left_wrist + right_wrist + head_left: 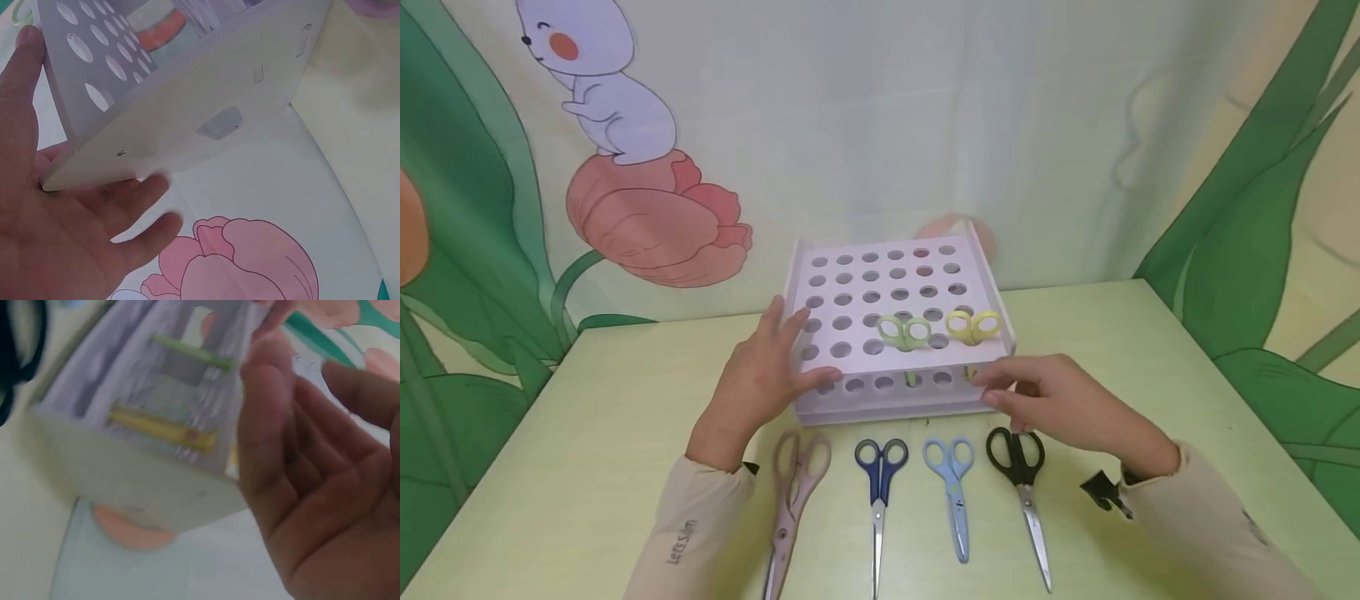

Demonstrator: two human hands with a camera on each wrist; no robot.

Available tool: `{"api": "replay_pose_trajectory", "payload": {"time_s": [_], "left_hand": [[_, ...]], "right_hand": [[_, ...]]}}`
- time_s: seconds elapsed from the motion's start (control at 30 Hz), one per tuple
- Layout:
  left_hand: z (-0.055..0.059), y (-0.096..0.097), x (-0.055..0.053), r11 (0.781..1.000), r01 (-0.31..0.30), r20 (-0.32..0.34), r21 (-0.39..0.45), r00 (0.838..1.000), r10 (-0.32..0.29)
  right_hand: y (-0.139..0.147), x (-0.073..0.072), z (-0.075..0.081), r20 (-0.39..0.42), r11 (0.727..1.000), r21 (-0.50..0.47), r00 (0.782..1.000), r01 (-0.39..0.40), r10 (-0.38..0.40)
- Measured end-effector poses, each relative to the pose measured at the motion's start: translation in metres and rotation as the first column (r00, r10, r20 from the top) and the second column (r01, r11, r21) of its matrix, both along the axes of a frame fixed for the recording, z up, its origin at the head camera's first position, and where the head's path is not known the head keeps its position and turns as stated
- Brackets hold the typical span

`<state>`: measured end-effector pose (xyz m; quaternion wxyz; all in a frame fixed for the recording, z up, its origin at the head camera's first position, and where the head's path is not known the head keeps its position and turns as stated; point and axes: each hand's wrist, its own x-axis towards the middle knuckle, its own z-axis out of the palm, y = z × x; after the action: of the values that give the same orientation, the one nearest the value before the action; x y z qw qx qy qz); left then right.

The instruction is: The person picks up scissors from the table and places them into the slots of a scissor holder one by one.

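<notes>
1. My left grip (756, 379) is spread at the left front corner of the white rack (887, 360): thumb across the front edge, fingers apart about the left wall.
2. The left wrist view alone shows that wall's outer face, with my lowest finger clear of it.
3. On the counter (625, 433) before the rack, left to right: pink scissors (784, 533), navy scissors (877, 518), light blue scissors (957, 500), black scissors (1018, 471).
4. Green scissors (907, 344), then yellow scissors (972, 337), stand handles-up in holes near the rack's front.
5. The right wrist view, though blurred, shows their lower parts beneath the perforated top.
6. My right grip (1060, 404) is at the right front corner, fingers loosely bent, thumb apart, nothing held; contact with the rack I cannot tell.
</notes>
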<state>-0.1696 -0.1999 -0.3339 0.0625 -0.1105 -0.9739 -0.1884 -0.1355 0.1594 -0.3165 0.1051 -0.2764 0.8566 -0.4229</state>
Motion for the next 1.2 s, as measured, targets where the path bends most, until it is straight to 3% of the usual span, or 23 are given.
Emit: {"api": "replay_pose_trajectory", "payload": {"time_s": [0.13, 0.3, 0.4, 0.53, 0.83, 1.07, 1.2], "left_hand": [[0.002, -0.007, -0.001, 0.999, 0.036, -0.029, -0.006, 0.999, -0.036], [0.001, -0.017, -0.001, 0.998, 0.052, -0.060, 0.048, 0.997, -0.049], [-0.002, -0.021, -0.001, 0.996, 0.038, -0.062, 0.075, 0.998, -0.033], [-0.004, -0.021, -0.002, 0.993, -0.004, -0.024, 0.117, 1.000, 0.007], [-0.004, -0.008, -0.007, 0.988, -0.047, 0.054, 0.150, 0.998, 0.039], [-0.007, 0.000, -0.009, 0.991, -0.038, 0.054, 0.128, 0.998, 0.031], [-0.007, 0.005, -0.011, 0.993, -0.043, 0.058, 0.108, 0.998, 0.036]], "right_hand": [[0.021, -0.002, -0.020, 0.013, 0.984, 0.162, 0.997, -0.072, 0.070], [0.035, -0.008, -0.044, -0.014, 0.946, 0.319, 0.998, -0.057, 0.064], [0.038, -0.011, -0.055, -0.014, 0.920, 0.382, 0.995, -0.085, 0.098], [0.038, -0.012, -0.062, -0.008, 0.904, 0.410, 0.991, -0.119, 0.134], [0.037, -0.012, -0.067, -0.017, 0.889, 0.452, 0.995, -0.077, 0.095], [0.039, -0.012, -0.075, -0.055, 0.877, 0.476, 0.993, -0.063, 0.101], [0.041, -0.012, -0.076, -0.030, 0.870, 0.490, 0.996, -0.057, 0.082]]}}
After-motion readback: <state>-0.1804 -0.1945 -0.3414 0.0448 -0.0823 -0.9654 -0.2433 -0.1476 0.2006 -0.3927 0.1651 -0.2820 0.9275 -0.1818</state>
